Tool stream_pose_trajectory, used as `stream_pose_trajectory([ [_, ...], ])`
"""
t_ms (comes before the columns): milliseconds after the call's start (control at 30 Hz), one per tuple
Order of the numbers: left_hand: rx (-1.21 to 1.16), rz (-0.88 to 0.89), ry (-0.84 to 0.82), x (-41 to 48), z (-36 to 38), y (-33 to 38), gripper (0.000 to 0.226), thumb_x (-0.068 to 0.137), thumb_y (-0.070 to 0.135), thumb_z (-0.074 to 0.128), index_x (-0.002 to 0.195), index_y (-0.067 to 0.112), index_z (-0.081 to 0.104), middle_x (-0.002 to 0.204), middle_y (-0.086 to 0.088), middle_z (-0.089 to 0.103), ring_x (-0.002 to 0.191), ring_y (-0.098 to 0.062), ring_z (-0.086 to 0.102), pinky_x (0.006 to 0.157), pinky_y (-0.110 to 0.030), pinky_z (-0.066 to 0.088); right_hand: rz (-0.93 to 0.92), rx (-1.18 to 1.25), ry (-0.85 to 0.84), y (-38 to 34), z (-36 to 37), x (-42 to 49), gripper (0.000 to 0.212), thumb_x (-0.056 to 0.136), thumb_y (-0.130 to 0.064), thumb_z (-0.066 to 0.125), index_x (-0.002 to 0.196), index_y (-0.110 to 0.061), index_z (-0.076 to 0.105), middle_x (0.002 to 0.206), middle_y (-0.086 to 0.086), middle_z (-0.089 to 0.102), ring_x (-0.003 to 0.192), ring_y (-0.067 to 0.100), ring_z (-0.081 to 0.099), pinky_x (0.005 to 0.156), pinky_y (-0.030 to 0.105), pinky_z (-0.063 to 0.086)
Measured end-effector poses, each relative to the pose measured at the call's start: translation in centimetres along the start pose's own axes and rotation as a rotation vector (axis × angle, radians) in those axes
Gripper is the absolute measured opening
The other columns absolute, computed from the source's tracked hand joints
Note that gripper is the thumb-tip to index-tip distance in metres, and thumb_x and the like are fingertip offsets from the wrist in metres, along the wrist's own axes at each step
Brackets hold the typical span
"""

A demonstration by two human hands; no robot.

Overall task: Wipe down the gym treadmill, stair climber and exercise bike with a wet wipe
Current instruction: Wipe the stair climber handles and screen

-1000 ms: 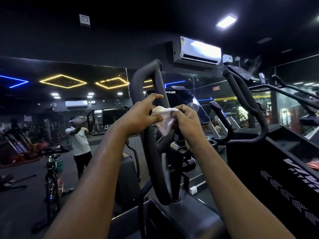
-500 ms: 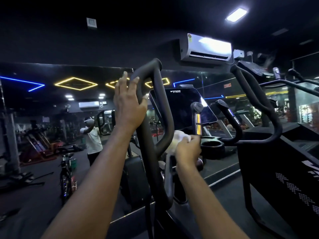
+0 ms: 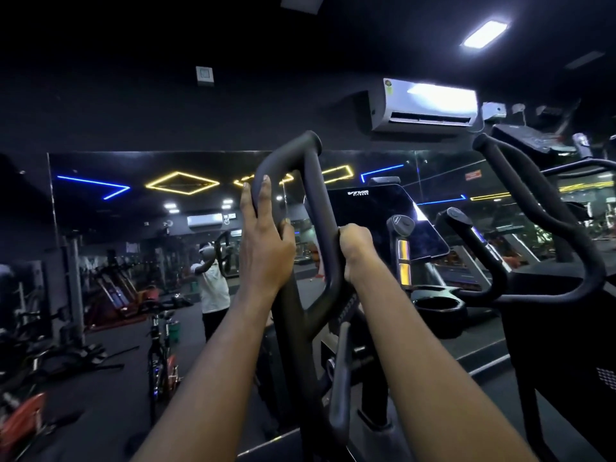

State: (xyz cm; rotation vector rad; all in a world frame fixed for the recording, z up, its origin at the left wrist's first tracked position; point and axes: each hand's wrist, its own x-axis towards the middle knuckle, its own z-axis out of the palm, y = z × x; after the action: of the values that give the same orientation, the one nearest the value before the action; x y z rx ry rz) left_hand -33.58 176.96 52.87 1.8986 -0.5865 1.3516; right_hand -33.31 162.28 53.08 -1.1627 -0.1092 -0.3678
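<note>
Two hands were on the one loop handle of the exercise machine. The left hand lay on the loop's left limb, fingers nearly straight and pointing up along the bar, thumb hooked round its inner side. The right hand was a tight fist round the right limb, level with the left thumb; what lay under its palm could not be told.

The handle was a narrow black loop. Its long axis ran roughly upright and leaned a little left at the top, where a stub end pointed up and right. The two limbs met below the wrists and ran down into a single stem.

A dark console stood just right of the loop and beyond it. A cup holder sat lower right. A wall mirror spanned the left, and an air conditioner hung above.
</note>
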Motion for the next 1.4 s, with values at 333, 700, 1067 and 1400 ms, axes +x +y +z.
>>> stream_pose_trajectory([
  [333,-0.039,0.02,0.058,0.1,0.6,-0.8,0.076,0.102,0.027,0.052,0.16,0.041,0.006,0.168,0.012,0.006,0.135,0.013,0.013,0.096,-0.002,0.014,-0.124,-0.02,-0.063,-7.1,4.0,4.4,0.035,0.094,-0.011,0.039,0.105,0.004,0.069,0.078,0.018,0.075,0.054,0.027,0.069,0.048,0.034,0.054],
  [700,-0.031,0.023,0.076,0.2,0.7,-0.9,0.073,0.102,0.03,0.051,0.16,0.039,0.009,0.168,0.007,0.011,0.125,0.026,0.016,0.087,-0.004,0.018,-0.539,-0.459,0.239,-7.1,6.3,5.4,0.025,0.095,-0.009,0.046,0.117,-0.008,0.06,0.095,0.0,0.058,0.081,0.017,0.055,0.07,0.026,0.046],
  [1067,0.021,-0.056,0.083,-1.2,0.4,0.4,0.073,0.105,0.034,0.046,0.161,0.039,-0.001,0.142,-0.01,0.041,0.069,0.001,0.047,0.055,-0.011,0.034,-0.73,-0.8,0.354,0.1,2.2,0.0,0.011,0.1,-0.003,0.043,0.102,-0.014,0.046,0.073,-0.008,0.046,0.06,0.001,0.047,0.036,0.013,0.035],
  [1400,-0.061,-0.152,0.069,-4.8,0.2,1.2,0.07,0.108,0.037,0.04,0.161,0.037,-0.006,0.108,-0.005,0.042,0.066,0.002,0.042,0.054,-0.012,0.026,-0.529,-0.712,0.46,8.2,-1.1,-6.2,0.016,0.096,0.002,0.041,0.093,-0.012,0.048,0.073,-0.003,0.052,0.063,0.005,0.049,0.045,0.01,0.038],
])
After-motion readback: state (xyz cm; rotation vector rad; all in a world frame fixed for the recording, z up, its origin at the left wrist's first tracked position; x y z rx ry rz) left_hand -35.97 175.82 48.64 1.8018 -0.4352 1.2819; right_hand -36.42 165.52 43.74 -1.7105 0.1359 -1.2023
